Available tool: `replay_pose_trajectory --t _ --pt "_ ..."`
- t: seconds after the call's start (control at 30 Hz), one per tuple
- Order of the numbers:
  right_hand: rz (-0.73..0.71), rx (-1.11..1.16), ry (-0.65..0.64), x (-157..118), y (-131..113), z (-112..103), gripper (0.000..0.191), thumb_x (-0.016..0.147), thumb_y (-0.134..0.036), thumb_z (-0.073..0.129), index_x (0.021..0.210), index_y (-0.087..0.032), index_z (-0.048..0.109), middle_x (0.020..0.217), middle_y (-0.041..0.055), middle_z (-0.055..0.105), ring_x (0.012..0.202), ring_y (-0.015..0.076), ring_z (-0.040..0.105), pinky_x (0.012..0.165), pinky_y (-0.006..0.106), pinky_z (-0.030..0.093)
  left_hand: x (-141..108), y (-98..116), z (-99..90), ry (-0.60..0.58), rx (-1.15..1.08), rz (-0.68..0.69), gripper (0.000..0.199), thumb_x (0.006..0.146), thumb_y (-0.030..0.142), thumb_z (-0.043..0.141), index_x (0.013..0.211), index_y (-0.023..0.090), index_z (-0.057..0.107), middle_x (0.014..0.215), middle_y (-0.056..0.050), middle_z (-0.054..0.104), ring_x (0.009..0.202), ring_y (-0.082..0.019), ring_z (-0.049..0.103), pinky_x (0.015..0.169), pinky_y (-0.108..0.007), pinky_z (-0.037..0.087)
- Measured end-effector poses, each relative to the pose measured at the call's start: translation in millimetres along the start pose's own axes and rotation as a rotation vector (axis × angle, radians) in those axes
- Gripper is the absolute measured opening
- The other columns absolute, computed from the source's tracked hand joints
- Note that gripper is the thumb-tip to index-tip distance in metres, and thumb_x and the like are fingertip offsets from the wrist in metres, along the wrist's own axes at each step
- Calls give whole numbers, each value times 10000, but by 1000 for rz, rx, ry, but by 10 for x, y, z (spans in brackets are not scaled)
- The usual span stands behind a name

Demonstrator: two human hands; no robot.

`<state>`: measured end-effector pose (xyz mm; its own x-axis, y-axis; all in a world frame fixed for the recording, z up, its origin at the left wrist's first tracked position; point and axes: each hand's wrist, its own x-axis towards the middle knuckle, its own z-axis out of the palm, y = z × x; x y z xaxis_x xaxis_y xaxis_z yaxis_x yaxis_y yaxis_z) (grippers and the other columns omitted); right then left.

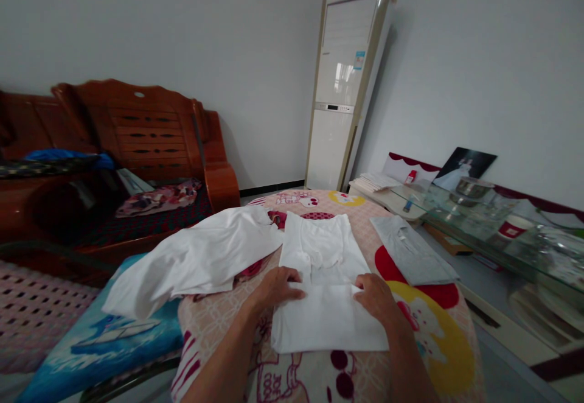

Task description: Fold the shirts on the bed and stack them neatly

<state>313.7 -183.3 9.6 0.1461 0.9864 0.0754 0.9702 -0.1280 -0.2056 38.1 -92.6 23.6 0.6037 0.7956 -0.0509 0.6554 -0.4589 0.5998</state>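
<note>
A white shirt (331,324) lies partly folded on the round table, its lower part turned up over itself and its neckline showing in the middle. My left hand (279,287) pinches the left end of the turned-up edge between thumb and fingers. At the right end of that same edge, my right hand (371,295) pinches the cloth in the same way. To the left, a second white garment (205,251) is loosely spread, hanging over the table's side. A folded grey shirt (413,251) rests on the right side of the table.
A patterned pink cloth (219,324) covers the table. Left are a blue cushion (123,330) and a wooden sofa (150,129). A tall air conditioner (335,86) stands in the corner. Right, a glass-topped cabinet (479,220) holds a paper cup (514,227) and a metal bowl (474,187).
</note>
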Motion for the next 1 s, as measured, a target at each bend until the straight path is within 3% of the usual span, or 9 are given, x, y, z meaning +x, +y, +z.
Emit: replay_pose_trajectory --t 0.17,0.27,0.43,0.53,0.73,1.0 --pt "-42 -17 74 -58 -23 -90 295 652 -34 455 806 -190 652 810 51 661 816 187 567 743 268 365 -48 27 -130 -23 -68 68 145 721 261 611 812 187 697 813 11 699 800 -174 617 702 -225 418" --pt "-81 -58 134 26 -91 -312 241 708 -53 482 796 -198 653 810 53 657 833 200 556 760 290 349 19 90 -290 82 -59 105 169 768 237 574 875 188 695 896 -7 700 836 -172 619 763 -235 432" --pt "-155 -224 197 449 -256 -718 204 786 -90 498 788 -182 680 832 103 670 912 246 546 827 350 323 352 229 -507 324 227 58 139 762 163 609 864 171 702 978 -73 677 983 -218 596 890 -290 423" --pt "-128 -310 158 741 -349 -809 239 799 -65 476 805 -159 696 866 131 688 910 247 578 816 351 339 555 299 -551 367 358 -76 138 790 182 597 870 166 709 986 -106 676 998 -246 604 864 -325 448" --pt "27 -261 176 1116 -443 -711 277 852 -74 435 930 -151 689 921 142 688 897 228 623 749 301 400 871 325 -621 422 384 -275 217 827 203 540 945 157 716 944 -146 696 930 -264 651 811 -359 480" --pt "48 -169 226 1481 -447 -424 362 863 -14 349 1080 -138 610 1065 133 623 956 184 610 806 258 426 1307 192 -643 454 311 -247 297 868 152 452 1048 105 683 1012 -164 693 980 -238 644 871 -323 470"
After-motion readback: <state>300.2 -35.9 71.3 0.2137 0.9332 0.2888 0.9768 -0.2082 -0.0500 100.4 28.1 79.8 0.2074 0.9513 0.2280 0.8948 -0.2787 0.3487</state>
